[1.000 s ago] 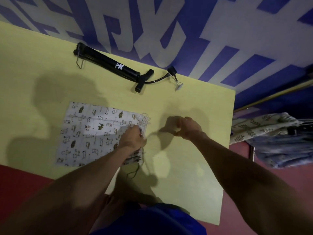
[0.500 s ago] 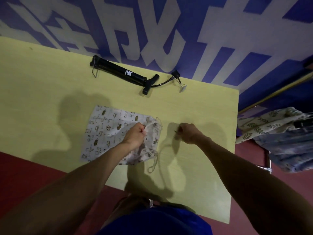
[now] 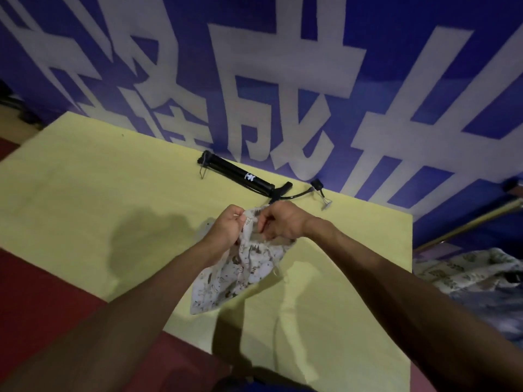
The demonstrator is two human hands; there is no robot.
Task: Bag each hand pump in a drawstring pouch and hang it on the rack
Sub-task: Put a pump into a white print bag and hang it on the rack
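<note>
Nearest: printed pouch [image 3: 240, 267] held up over table [image 3: 85, 179], body drooping twd person, mouth uppermost. L hand [image 3: 227, 226] & R hand [image 3: 283, 222] each pinch the rim cloth w/ curled fingers, on opposite sides, prob. to spread the opening for loading. Beyond: hand pump [image 3: 240, 175] lies flat nr far table edge, apart from both hands, not yet bagged. Rack not in view. Blue/white wall [image 3: 283, 80] behind.

Large white 成 on blue wall [image 3: 396, 24]

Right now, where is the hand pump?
In the head view, the hand pump lies along the yellow table's far edge, beside the blue wall, just beyond the pouch.
</note>
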